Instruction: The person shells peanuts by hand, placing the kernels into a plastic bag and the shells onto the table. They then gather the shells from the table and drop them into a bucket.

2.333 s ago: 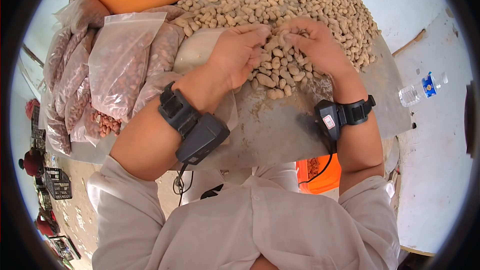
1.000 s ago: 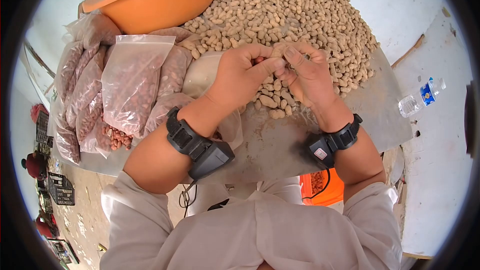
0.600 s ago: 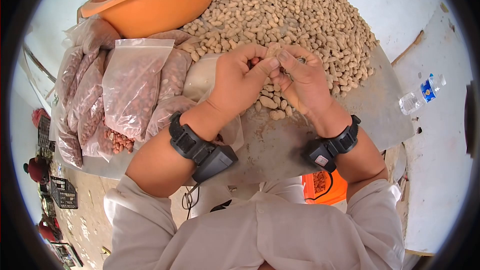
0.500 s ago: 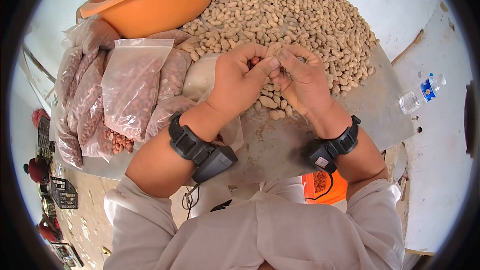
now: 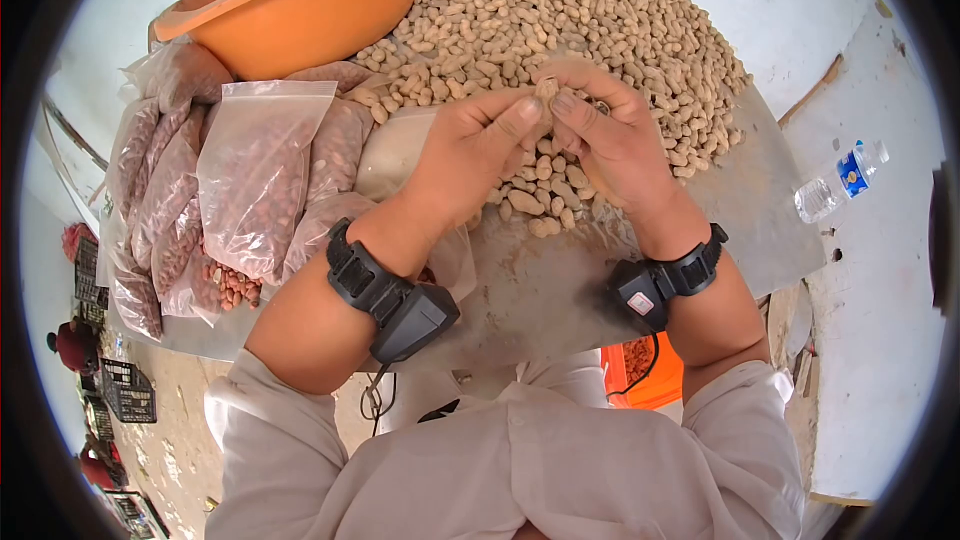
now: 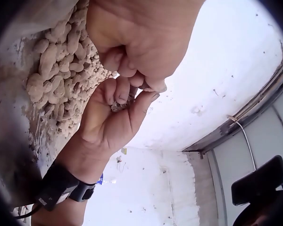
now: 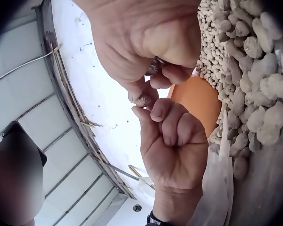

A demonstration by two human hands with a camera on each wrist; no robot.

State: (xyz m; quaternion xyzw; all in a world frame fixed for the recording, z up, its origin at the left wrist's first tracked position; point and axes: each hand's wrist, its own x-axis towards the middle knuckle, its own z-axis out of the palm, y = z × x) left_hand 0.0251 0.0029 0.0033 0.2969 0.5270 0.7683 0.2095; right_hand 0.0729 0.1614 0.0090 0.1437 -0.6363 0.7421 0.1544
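Note:
In the head view, my left hand (image 5: 465, 155) and right hand (image 5: 622, 145) meet at the near edge of a heap of unshelled peanuts (image 5: 580, 10). Both pinch one peanut (image 5: 547, 90) between thumb and fingers, its tan shell standing up between the thumb tips. The right wrist view shows that peanut (image 7: 143, 100) at the right fingertips, against the left thumb and forefinger. Broken shell (image 6: 122, 104) sits inside the curled right fingers in the left wrist view. The left hand's other fingers are curled into its palm, whose inside is hidden.
Clear bags of red peanut kernels (image 5: 262, 175) lie left of the left arm, with loose kernels (image 5: 232, 287) beside them. An orange basin (image 5: 300, 15) stands behind. A plastic bottle (image 5: 840, 183) is at the right, and an orange container (image 5: 645, 370) sits below the table edge.
Earlier the hands were apart over the heap; they have come together on the peanut. Since half a second ago, the red kernel at the left fingers has gone from view and the right forefinger has lifted.

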